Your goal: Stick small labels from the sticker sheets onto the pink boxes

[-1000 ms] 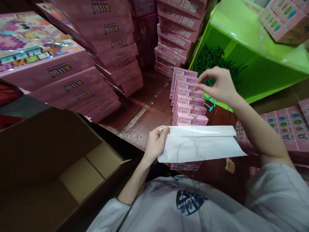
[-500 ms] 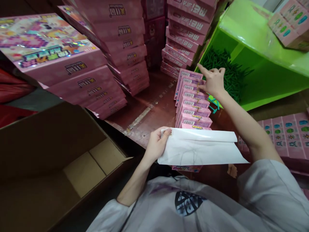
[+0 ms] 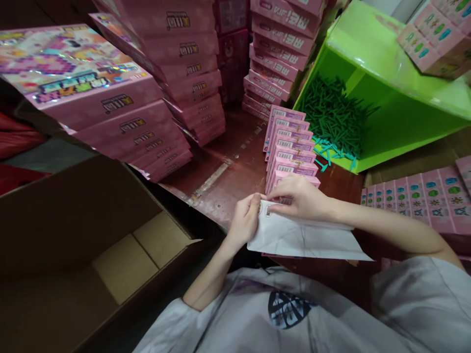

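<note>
A white sticker sheet (image 3: 301,240) is pinched at its left end by my left hand (image 3: 243,220), thumb on top. Small round stickers (image 3: 268,211) with a dark square print show near that end. My right hand (image 3: 301,198) is over the sheet's upper edge, its thumb beside a round sticker and its fingers curled at the edge; whether a sticker is lifted cannot be made out. Just beyond the hands stands a row of pink boxes (image 3: 294,143) with barcodes, overlapping one another. The nearest boxes are partly hidden by my right hand and the sheet.
A bright green bin (image 3: 405,117) on its side holds many green T-shaped plastic pieces (image 3: 331,113). Tall stacks of pink boxes (image 3: 195,90) stand at the back and left. An open cardboard carton (image 3: 66,245) is at the lower left. More pink boxes (image 3: 415,196) lie at right.
My right hand has come back from the far boxes beside the green bin to the sticker sheet's left end. My left hand still holds the sheet, which has tilted slightly.
</note>
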`<state>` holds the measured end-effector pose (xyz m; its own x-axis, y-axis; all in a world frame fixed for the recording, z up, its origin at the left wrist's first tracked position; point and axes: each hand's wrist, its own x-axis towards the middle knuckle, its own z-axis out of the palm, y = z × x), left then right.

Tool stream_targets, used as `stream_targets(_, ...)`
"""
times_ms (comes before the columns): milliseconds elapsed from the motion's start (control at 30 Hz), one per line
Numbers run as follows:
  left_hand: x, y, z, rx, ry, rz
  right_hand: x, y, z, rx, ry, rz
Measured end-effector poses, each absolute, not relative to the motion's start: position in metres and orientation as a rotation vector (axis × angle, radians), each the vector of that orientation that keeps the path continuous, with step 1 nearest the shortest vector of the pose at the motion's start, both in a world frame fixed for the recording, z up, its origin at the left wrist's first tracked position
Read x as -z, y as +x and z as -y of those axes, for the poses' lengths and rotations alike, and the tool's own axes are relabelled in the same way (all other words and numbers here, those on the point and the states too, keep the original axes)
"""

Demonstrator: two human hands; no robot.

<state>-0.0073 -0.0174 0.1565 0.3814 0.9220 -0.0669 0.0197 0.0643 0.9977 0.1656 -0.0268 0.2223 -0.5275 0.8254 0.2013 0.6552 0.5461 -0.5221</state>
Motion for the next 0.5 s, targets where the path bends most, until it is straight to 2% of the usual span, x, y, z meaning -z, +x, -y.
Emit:
stream_targets(233,-0.1584,-0.0074,0.0171,-0.943,1.310,-0.999,-0.2189,0.1640,0.0302,-0.486,-1.276,2.216)
stream_targets(500,-0.1533,-0.0089,0.0179,-0.985,1.242,-1.026,-0.2128,0.1649,0.0323,0.172,-1.098,2.503)
